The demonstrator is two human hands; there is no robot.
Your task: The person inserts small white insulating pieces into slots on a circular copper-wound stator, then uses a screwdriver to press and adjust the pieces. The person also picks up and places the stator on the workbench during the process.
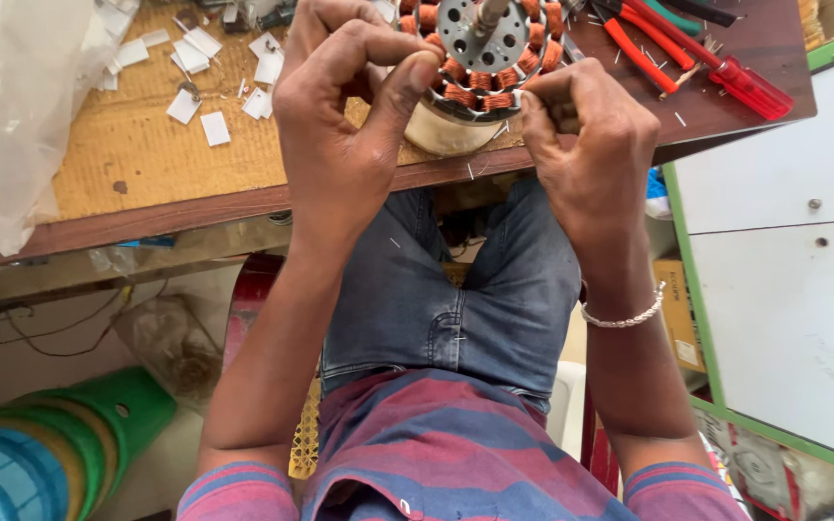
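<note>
Head camera, looking straight down: both hands are up at the near edge of the brown wooden workbench [243,198], working on a round metal motor stator wound with copper-orange wire coils [483,58]. It sits on a pale cylindrical base right at the bench edge, its steel shaft pointing up toward the lens.

The left hand [345,125] is curled tight, thumb and forefinger pinched together against the coils on the stator's left rim. The right hand [591,145] is closed too, fingertips pressed in at the lower right rim; a silver chain bracelet [622,316] circles that wrist. Whether either hand grips a wire or merely presses the windings, I cannot tell.

Around them: small white paper slips [200,53] scattered across the tan mat on the left, a red-handled screwdriver [750,87] and red-handled pliers [639,53] lying to the right. A crumpled clear plastic bag [7,106] hangs at far left. Below, blue jeans [456,289] and a striped shirt.
</note>
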